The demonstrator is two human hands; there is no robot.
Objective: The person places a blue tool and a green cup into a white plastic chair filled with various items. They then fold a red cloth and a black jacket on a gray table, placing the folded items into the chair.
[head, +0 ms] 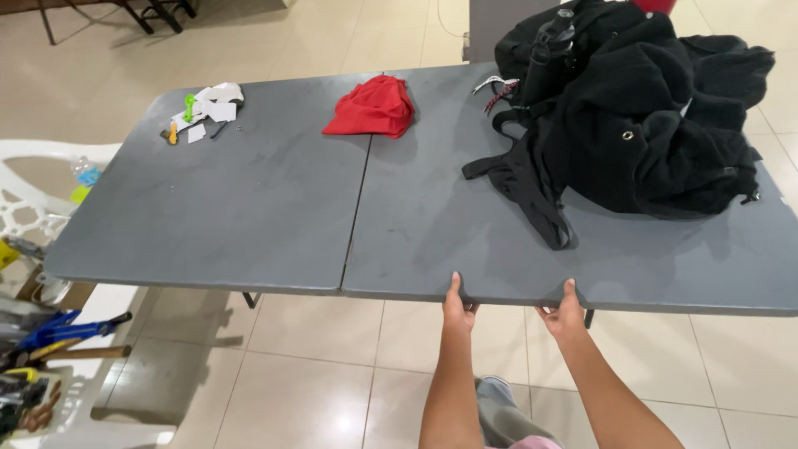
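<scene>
Gripping now: both hands clamp the grey folding table (249, 208) at its near edge.
Left hand (457, 308): fingers curled under, thumb on top.
Right hand (565, 314): same hold.
Far side: red cloth (371, 108), black clothing pile (640, 116).
Next: probably an even two-handed lift.

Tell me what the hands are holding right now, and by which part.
Both the left hand and the right hand grip the grey folding table by its near edge, thumbs on top, fingers under the rim.

Matt grey plastic table (249, 208), fuzzy black cloth heap (640, 125), glossy floor tiles (316, 374)
</scene>
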